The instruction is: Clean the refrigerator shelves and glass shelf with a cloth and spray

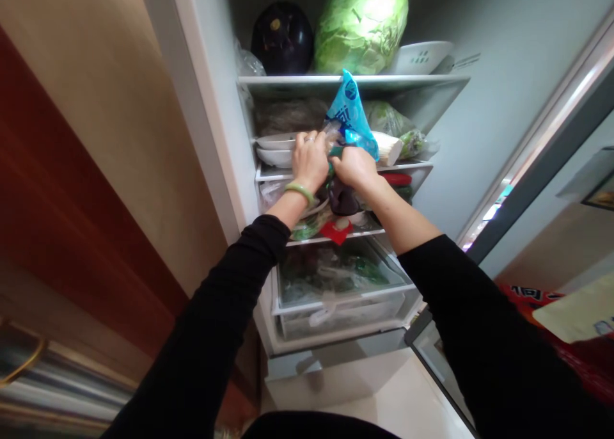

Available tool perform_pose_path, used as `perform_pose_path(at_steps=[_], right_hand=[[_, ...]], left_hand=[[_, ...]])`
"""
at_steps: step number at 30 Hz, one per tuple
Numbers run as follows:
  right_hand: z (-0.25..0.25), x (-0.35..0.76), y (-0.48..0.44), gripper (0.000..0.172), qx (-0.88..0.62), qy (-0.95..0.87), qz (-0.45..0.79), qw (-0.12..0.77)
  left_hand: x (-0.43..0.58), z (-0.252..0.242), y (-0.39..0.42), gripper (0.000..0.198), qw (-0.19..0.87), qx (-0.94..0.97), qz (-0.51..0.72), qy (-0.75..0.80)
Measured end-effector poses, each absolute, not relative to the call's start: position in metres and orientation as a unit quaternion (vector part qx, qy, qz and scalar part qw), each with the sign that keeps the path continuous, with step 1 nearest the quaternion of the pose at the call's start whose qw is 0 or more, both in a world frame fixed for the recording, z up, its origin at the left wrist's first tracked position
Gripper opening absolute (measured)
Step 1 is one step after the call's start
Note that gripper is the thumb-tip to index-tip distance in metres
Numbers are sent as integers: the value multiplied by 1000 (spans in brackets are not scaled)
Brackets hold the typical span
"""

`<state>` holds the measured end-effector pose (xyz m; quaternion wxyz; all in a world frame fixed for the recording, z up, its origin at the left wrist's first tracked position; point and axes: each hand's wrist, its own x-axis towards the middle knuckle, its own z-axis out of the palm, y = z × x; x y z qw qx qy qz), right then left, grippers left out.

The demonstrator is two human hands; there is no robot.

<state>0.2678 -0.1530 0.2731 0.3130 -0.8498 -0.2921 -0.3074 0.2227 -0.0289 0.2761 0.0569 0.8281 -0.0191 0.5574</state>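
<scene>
Both my hands are in front of an open fridge's middle shelves. My left hand, with a pale green bangle at its wrist, has its fingers curled at a crumpled clear plastic bag. Close beside it, my right hand is closed, thumb inward, around the green top of a dark purple thing that looks like an eggplant. Its fingers are partly hidden. Behind my hands a blue printed packet stands up, its tip reaching the shelf above. White plates lie left of my left hand.
A cabbage, a large dark round eggplant and a white basket fill the upper shelf. Bagged vegetables are at right. Below are a red packet and a drawer. The fridge door stands open at right.
</scene>
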Motion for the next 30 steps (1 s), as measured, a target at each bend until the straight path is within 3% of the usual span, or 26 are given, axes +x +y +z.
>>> perform_pose_path(at_steps=[8,14,18,23,26,30], right_hand=[[266,280,-155,32,-825,-339,-330,309],[224,262,-180,43,-719,-355,-330,499],[174,253,-202,51,-616,-357,-233,662],[107,246,-220,65,-501,-250,22,829],[67,247,-230,61,-449,-189,127,864],[17,262,-245,45,-492,-132,118,853]], left_hand=[[224,289,-54,48,-14,838,531,-126],[243,316,-65,38,-47,868,494,-35],[256,339,-70,37,-38,895,441,54],[264,343,-75,37,-6,902,428,60],[258,325,-82,44,46,868,494,30],[214,265,-98,63,90,827,554,-34]])
